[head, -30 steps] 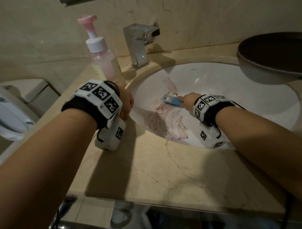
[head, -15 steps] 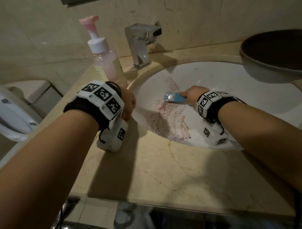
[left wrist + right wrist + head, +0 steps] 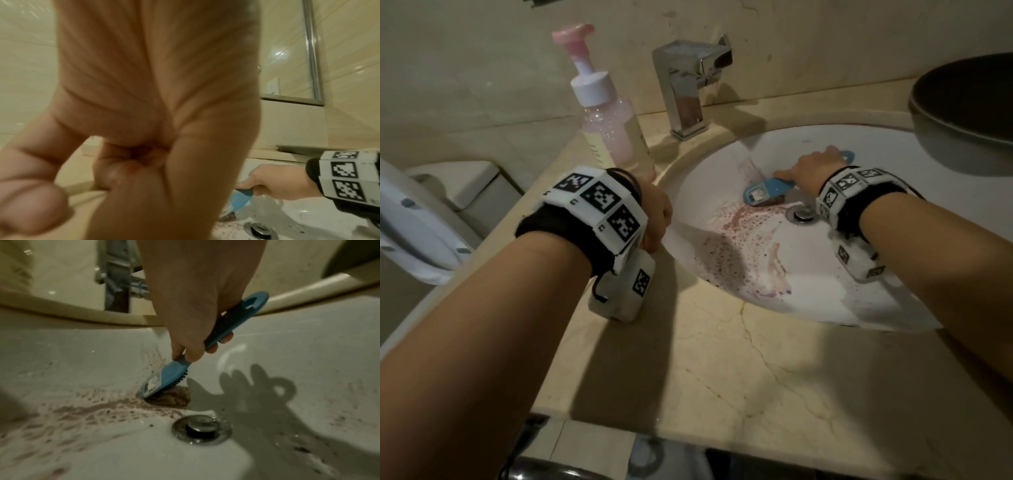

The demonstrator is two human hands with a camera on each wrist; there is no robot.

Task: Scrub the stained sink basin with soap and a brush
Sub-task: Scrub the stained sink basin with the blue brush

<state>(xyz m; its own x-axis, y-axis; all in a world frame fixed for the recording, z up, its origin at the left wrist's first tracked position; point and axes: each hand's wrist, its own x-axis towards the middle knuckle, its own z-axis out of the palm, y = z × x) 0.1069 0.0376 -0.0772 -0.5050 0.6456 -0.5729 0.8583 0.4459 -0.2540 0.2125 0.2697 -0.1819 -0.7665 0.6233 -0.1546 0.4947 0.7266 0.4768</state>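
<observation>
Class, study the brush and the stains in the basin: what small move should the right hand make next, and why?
Probably drag the brush leftward across the purple stains. The right hand grips its handle, bristles down on the basin just above the drain, while most speckled staining lies left of it, unscrubbed.

The right hand (image 3: 813, 168) now sits farther toward the middle of the sink basin (image 3: 893, 161) than a second ago, carrying the blue brush (image 3: 767, 190) with it. The brush head, which was up on the stained left slope, now presses its bristles into the basin floor just beside the drain (image 3: 802, 213), at the edge of the purple stain (image 3: 736, 240).
</observation>
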